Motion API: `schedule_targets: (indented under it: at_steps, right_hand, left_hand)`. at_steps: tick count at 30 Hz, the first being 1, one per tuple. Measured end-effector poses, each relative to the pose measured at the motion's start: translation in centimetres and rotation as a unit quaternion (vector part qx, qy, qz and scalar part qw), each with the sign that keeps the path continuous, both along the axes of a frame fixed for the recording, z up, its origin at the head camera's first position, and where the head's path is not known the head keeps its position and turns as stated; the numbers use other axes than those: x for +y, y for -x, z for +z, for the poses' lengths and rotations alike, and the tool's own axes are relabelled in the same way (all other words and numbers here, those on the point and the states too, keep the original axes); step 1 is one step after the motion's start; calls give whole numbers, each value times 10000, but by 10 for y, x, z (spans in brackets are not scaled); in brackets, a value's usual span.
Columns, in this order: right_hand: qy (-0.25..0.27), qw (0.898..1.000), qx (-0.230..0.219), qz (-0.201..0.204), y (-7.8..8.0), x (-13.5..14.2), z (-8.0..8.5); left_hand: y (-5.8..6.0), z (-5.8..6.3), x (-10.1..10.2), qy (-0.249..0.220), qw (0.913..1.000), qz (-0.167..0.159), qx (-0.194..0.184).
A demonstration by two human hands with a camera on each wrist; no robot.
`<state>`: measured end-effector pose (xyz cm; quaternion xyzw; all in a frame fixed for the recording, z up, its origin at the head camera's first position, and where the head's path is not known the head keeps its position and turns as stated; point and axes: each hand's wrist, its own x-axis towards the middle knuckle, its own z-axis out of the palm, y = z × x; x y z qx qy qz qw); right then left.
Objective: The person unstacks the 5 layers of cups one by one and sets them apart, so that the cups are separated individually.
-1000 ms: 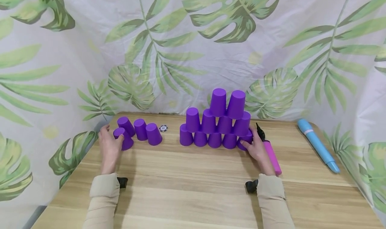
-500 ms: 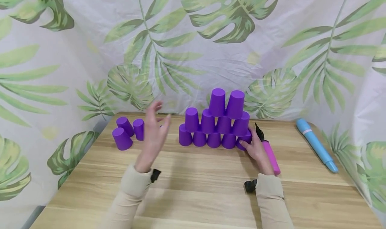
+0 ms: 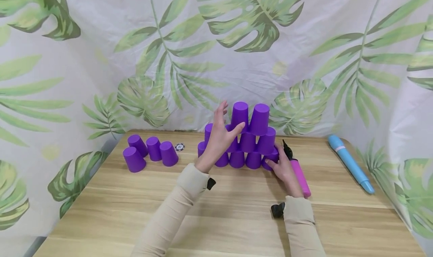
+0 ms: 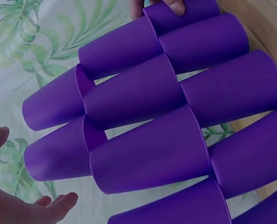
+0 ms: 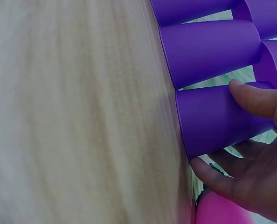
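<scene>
A pyramid of upside-down purple cups stands in three tiers on the wooden table, two cups on top. My left hand is raised at its left side, thumb and fingers spread beside the top left cup. The left wrist view shows a gap between that hand's fingers and the top-tier cups. My right hand grips the bottom row's rightmost cup, thumb on its near side and fingers along its outer side. Part of the left end of the pyramid is hidden behind my left hand.
Several more purple cups stand upside down at the table's left, with a poker chip beside them. Just right of my right hand lies a pink hand pump with a black nozzle. A blue pump-like tube lies farther right.
My left hand has left the cup at the far left and moved right to the pyramid, carrying nothing. My right hand keeps its grip on the same cup.
</scene>
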<state>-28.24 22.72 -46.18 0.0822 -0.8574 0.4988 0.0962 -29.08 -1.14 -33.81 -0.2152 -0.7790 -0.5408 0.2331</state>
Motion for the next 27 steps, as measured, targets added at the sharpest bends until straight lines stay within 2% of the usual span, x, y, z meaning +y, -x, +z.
schedule_targets:
  at_steps: [7,11,17,22,27]
  right_hand:
    - [-101,9999,-83,-62,2,1,-1]
    - [-185,9996,-188,-59,2,2,-1]
    - [-76,10000,-43,-25,0,-2,-5]
    - [-48,9999,-120,10,0,-3,-7]
    - [-76,9999,109,-8,1,-1,-4]
  left_hand:
    - [15,3,14,377,9991,85,-194]
    - [17,3,19,457,9983,288,-227]
    - [16,3,16,440,9976,494,-215]
    - [-2,11,0,122,9972,704,222]
    - [-24,19,-36,-327,9923,916,763]
